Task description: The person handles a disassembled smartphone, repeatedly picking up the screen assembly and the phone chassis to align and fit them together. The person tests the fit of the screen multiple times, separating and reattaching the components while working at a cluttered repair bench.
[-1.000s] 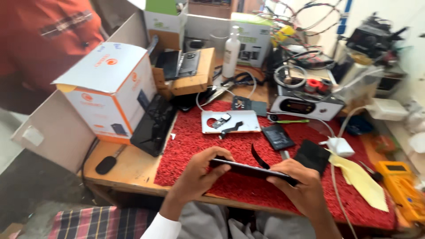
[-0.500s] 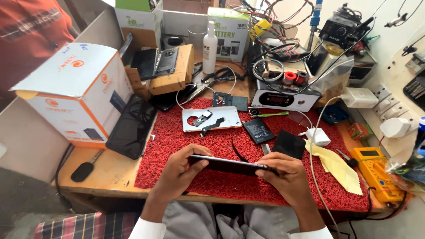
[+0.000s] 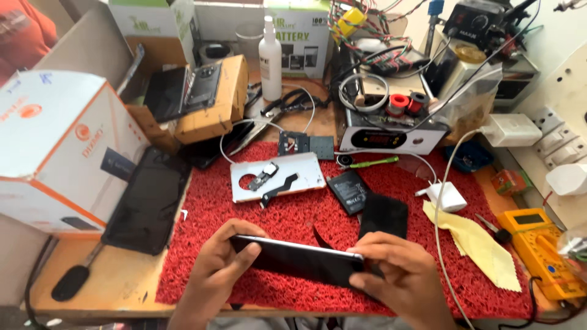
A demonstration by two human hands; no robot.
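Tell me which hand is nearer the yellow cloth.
Right. The right hand grips the phone's end just left of the yellow cloth; the left hand holds the far end.

phone [image 3: 299, 261] above mat [image 3: 244, 214] | battery [image 3: 346, 191] behind | cloth [image 3: 477, 244] right
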